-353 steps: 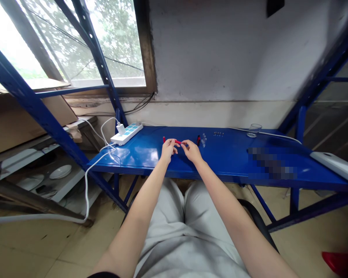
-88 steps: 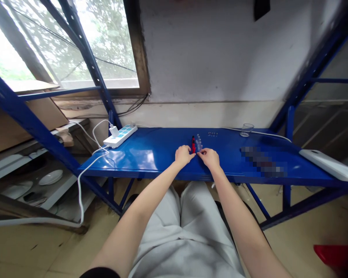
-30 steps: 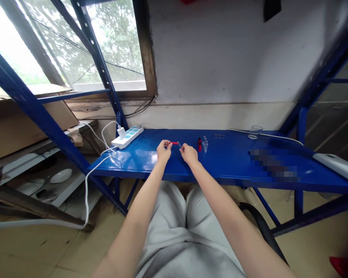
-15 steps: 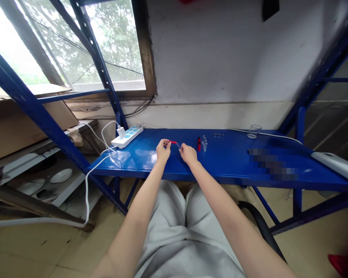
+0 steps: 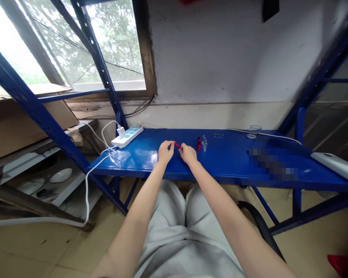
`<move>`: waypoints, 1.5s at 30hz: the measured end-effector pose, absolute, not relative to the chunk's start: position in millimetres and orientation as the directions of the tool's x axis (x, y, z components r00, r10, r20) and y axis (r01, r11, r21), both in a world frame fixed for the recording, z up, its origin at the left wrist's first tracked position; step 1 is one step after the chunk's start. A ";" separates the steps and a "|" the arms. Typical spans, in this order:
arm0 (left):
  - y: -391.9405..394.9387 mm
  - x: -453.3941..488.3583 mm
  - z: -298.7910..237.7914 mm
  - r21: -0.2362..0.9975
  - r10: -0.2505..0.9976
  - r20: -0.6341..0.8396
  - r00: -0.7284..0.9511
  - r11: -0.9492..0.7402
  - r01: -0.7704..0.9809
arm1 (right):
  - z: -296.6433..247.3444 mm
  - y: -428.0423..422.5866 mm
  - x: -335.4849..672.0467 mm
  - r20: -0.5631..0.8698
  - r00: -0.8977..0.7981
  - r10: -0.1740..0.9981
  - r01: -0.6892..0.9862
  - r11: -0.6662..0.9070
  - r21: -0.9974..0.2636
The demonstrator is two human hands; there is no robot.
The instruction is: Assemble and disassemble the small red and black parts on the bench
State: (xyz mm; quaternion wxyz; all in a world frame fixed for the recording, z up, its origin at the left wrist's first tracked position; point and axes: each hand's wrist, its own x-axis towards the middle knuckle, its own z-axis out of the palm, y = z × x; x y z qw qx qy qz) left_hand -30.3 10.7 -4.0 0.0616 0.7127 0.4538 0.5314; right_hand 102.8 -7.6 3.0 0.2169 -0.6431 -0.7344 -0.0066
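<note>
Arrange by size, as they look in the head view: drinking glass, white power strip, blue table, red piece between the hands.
Largest to smallest:
1. Blue table
2. White power strip
3. Drinking glass
4. Red piece, perhaps partly hidden; its visible part looks smallest.

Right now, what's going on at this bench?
A person has a slim red piece between the fingertips of the left hand and right hand, over a blue table. Red-and-black pieces lie to the right of the hands, beside a cluster of clear pieces. Farther right are a row of tiny pieces and a drinking glass.
</note>
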 end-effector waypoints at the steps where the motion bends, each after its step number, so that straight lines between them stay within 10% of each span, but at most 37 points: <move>1: 10.7 -30.1 -4.3 0.562 0.719 0.693 0.046 -0.579 0.590 | 2.9 -7.3 102.8 0.323 -0.078 0.943 0.947 0.171 -0.271; 22: 12.9 -30.8 -4.0 0.809 0.862 0.506 0.025 -0.485 0.334 | -2.3 -3.6 103.9 0.340 -0.138 0.930 0.912 0.253 -0.324; 45: 20.0 -34.4 -10.9 0.775 0.874 0.479 0.084 -0.466 0.427 | -0.8 -6.8 102.8 0.441 -0.158 0.884 0.857 0.344 -0.383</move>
